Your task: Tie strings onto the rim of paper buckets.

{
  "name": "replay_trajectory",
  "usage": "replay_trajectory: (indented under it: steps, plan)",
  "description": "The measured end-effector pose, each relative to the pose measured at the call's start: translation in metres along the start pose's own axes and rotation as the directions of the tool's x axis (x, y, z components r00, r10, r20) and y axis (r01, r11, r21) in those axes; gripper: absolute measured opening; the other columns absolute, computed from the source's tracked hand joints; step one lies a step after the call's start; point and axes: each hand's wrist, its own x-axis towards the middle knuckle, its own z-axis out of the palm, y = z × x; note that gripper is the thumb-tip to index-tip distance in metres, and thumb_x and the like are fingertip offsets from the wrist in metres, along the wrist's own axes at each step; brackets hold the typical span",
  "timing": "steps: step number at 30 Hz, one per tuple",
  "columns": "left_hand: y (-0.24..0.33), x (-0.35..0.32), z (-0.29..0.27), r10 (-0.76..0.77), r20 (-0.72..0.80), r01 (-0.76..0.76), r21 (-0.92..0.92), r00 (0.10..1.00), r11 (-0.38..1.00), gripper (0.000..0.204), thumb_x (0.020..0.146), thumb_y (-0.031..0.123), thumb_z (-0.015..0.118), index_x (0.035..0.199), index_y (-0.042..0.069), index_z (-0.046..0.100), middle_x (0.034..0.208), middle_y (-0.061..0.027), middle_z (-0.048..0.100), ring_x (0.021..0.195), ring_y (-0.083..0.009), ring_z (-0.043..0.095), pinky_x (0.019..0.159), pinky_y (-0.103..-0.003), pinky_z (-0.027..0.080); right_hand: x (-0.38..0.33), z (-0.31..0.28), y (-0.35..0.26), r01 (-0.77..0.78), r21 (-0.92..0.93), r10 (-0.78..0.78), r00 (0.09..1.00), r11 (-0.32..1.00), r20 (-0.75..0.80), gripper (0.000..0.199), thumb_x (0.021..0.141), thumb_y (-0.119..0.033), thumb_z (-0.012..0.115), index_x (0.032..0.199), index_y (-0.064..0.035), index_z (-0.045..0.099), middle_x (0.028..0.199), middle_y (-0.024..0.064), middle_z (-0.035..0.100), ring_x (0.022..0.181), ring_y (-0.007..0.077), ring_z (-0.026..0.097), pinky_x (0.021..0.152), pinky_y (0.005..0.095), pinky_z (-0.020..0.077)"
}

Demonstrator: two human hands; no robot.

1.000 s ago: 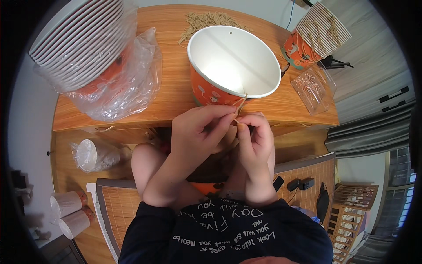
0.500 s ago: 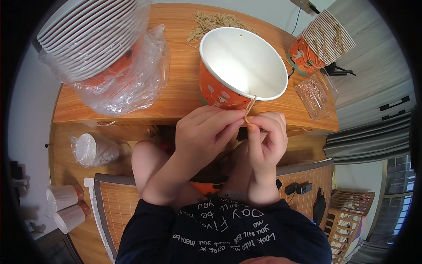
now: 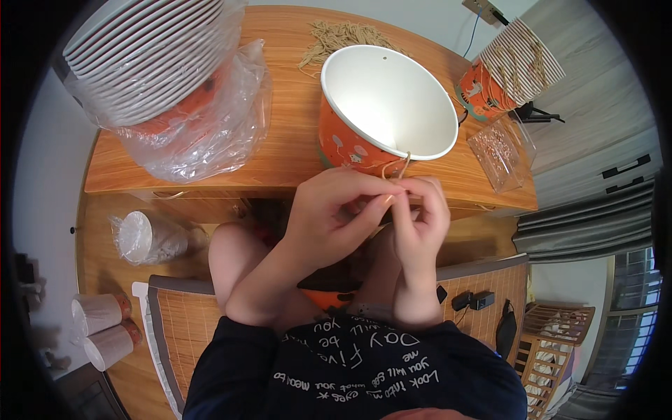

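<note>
A large orange paper bucket (image 3: 350,144) with a white inside stands at the table's front edge, its mouth tilted toward me. A tan cord (image 3: 406,165) hangs from the near side of its rim. Just below that rim, my left hand (image 3: 343,210) pinches the cord between thumb and forefinger. My right hand (image 3: 422,218) meets it fingertip to fingertip, also pinching the cord. The cord's ends are hidden behind the fingers. A small hole shows in the far wall of the bucket.
A plastic-wrapped stack of buckets (image 3: 150,70) stands on the wooden table (image 3: 287,105) at left. Behind lies a pile of tan cords (image 3: 350,38). At right are a stack of corded buckets (image 3: 504,73) and a clear box (image 3: 498,154) of small pieces. Wrapped buckets (image 3: 105,315) lie on the floor.
Both hands have drawn closer, and the fingertips now touch. The loop of cord seen between them is now mostly covered by the fingers. The bucket has barely shifted.
</note>
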Motion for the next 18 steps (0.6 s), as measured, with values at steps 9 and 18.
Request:
replay_trajectory:
  steps: [9,18]
  plan:
    - [0.006,0.003,-0.005,-0.208,-0.184,0.239,0.162,0.961,0.957,0.012,0.092,0.012,0.064,0.098,0.001,0.067,0.068,-0.0074,0.068,0.059,-0.0094,0.065,0.056,-0.022,0.049,-0.005,0.009,0.007,-0.286,0.368,0.217,0.951,0.884,0.218,0.007,0.089,0.002,0.064,0.095,0.0006,0.064,0.091,0.0062,0.064,0.082,0.0136,0.06,0.076,0.0248,0.0474]
    - [0.003,0.005,-0.011,-0.464,0.048,0.467,-0.088,0.884,0.88,0.013,0.089,0.013,0.069,0.095,0.001,0.069,0.059,0.0068,0.053,0.055,0.0009,0.045,0.05,-0.017,0.033,-0.007,0.006,-0.001,-0.43,0.491,0.274,0.892,0.757,0.358,0.008,0.093,0.001,0.059,0.101,0.0004,0.059,0.097,0.0033,0.06,0.092,0.0105,0.057,0.083,0.0231,0.0449]
